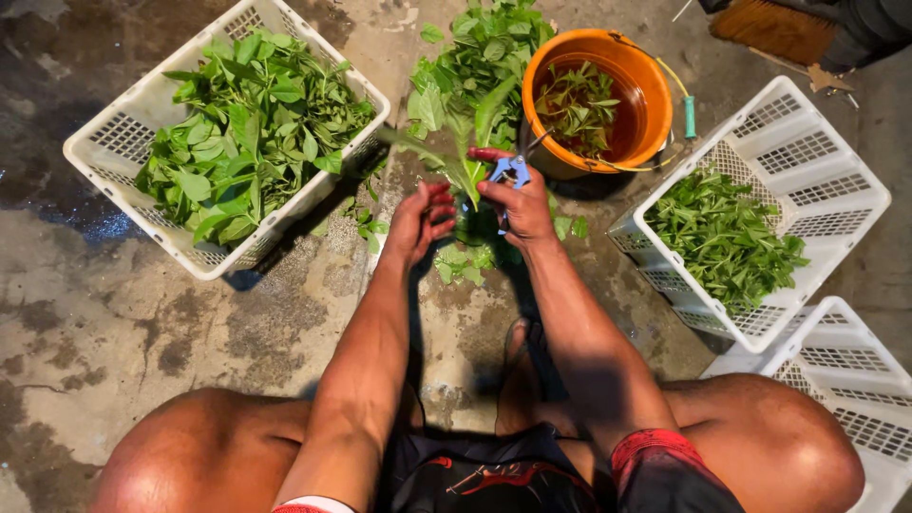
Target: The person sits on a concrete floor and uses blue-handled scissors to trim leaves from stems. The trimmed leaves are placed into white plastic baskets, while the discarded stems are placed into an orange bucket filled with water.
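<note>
Leafy stem (463,163) pinched by right hand (521,204) fingers with blue snips (510,171); left hand (419,220) loosely curled, empty.

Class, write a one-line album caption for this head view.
Right hand with blue snips trims a leafy stem; left hand waits.

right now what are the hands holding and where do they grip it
The right hand holds blue-handled scissors by the handles and pinches a leafy stem near its lower end. The left hand is open beside it, holding nothing.
</note>
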